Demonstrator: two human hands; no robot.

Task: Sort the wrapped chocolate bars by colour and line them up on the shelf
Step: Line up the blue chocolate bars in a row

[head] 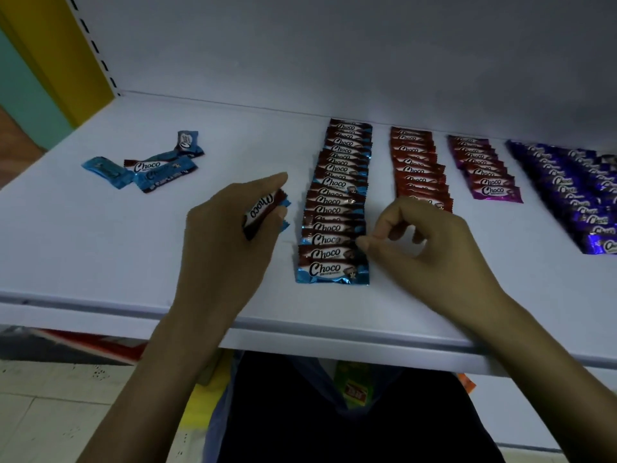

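A white shelf [100, 248] carries overlapping rows of Choco bars. The blue row [335, 208] runs front to back in the middle. To its right lie a red row [417, 168], a magenta row [484, 168] and a purple row [574, 195]. Several loose blue bars [147, 165] lie at the left. My left hand [227, 235] grips a blue-wrapped bar [263, 212] just left of the blue row. My right hand [430, 242] has its thumb and forefinger pinched at the right edge of a bar near the front of the blue row.
The shelf's back panel [334, 55] rises behind the rows. A yellow upright [66, 55] with slots stands at the far left. The shelf's front lip [300, 332] runs under my wrists. Coloured packets [357, 389] show on the level below.
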